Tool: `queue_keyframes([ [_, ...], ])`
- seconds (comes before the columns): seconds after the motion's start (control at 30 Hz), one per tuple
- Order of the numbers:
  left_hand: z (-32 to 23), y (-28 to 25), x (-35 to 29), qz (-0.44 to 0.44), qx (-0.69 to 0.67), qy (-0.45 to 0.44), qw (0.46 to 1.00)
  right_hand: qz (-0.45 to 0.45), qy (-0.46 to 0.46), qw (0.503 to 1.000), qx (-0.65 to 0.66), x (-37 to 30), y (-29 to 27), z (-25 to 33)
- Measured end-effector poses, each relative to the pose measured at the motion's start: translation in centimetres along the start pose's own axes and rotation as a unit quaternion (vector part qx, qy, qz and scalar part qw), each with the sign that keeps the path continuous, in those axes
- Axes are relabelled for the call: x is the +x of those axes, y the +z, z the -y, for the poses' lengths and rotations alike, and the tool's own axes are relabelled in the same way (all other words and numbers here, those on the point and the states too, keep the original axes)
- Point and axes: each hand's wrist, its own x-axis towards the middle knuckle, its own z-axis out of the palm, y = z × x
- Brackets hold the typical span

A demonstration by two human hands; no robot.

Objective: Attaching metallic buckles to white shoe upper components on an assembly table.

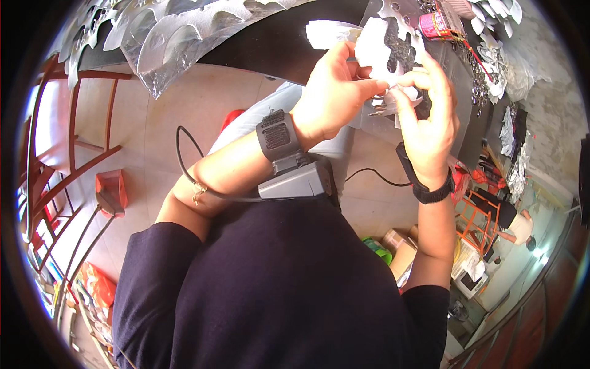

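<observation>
By the tabletop [264, 52], we held a white cutout [371, 50] up between both hands.

Our left hand [326, 95] and right hand [435, 117] had fingers clamped on its lower edge. It looked light, thin and easily creased; we judged its broad part a safer hold than the narrow strips.

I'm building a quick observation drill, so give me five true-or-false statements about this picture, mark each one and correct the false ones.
1. The left hand and right hand are close together at a white piece. True.
2. Both wrists are bare. False: each wears a dark strap.
3. The person wears a white top. False: it is a dark shirt.
4. A pink container is near the picture's upper edge. True.
5. The work surface is pale. False: it is a dark tabletop.
</observation>
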Motion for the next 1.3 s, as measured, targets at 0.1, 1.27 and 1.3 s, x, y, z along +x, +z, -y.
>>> queue_keyframes([
  [0.1, 0.0, 0.1, 0.0, 0.007, -0.011, 0.004, 1.000, -0.029, -0.047, 0.997, -0.061, 0.0, 0.1, 0.0],
  [1.27, 0.0, -0.3, -0.5, 0.007, -0.089, -0.028, 0.996, -0.026, -0.005, 0.999, -0.024, -0.3, 0.7, 0.3],
  [1.3, 0.1, -0.5, -0.4, 0.038, -0.095, -0.019, 0.995, 0.001, -0.004, 1.000, -0.022, -0.2, 0.5, 0.4],
])
